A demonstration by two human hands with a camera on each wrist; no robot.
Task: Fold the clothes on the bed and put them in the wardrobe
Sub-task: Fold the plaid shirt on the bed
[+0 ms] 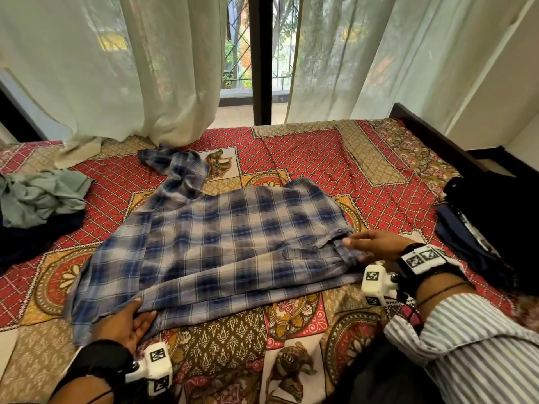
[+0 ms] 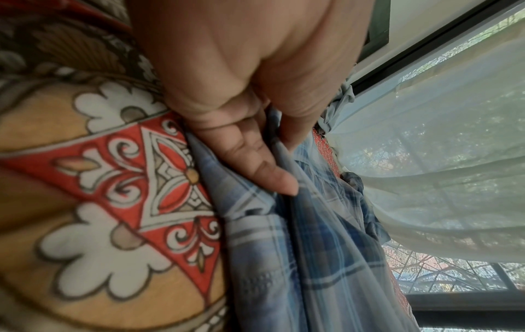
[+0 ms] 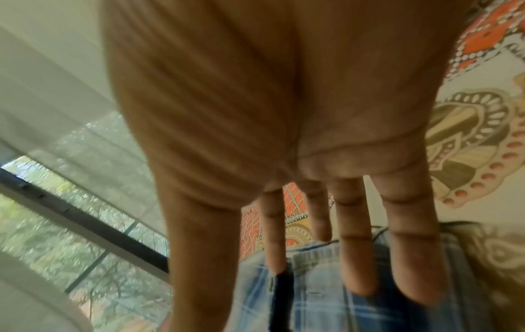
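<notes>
Between my hands the shirt (image 1: pixel 221 243) lies flat for folding: left hand (image 1: pixel 125 322) pinches its hem, right hand (image 1: pixel 376 244) hovers over it, fingers extended.

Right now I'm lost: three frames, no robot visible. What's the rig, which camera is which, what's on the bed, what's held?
No robot: a person folds laundry bare-handed, wearing three cameras. The wide picture is from the head; the two close-ups look along each wrist at the fingers. The white tagged blocks at the wrists look like those wrist cameras.

On the patterned bedspread a blue plaid shirt lies spread out. A crumpled grey-green garment sits far left, dark clothes at the right edge.

The left hand pinches the shirt's near edge. The right hand reaches to the shirt's right end with straight fingers, gripping nothing.
</notes>
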